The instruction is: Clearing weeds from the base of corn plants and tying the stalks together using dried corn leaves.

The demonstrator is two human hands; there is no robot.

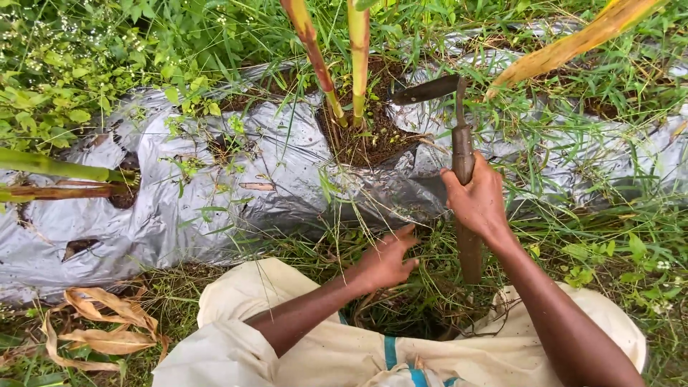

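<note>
One hoe [459, 154] stands upright in the right hand [479, 202], fingers wrapped round its wooden handle, blade hooked over the soil beside two plant stems [344, 86]. Left hand [383, 259], fingers spread, reaches into grass [401, 301] at the edge of the silver plastic mulch [215, 193].

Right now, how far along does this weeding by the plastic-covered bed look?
Done: little that shows; grass lies thick over the silver plastic sheet. In hand: the right hand grips a small hoe near the stalks, while the left hand reaches into weeds below the sheet's edge. Left: most of the growth.
</note>
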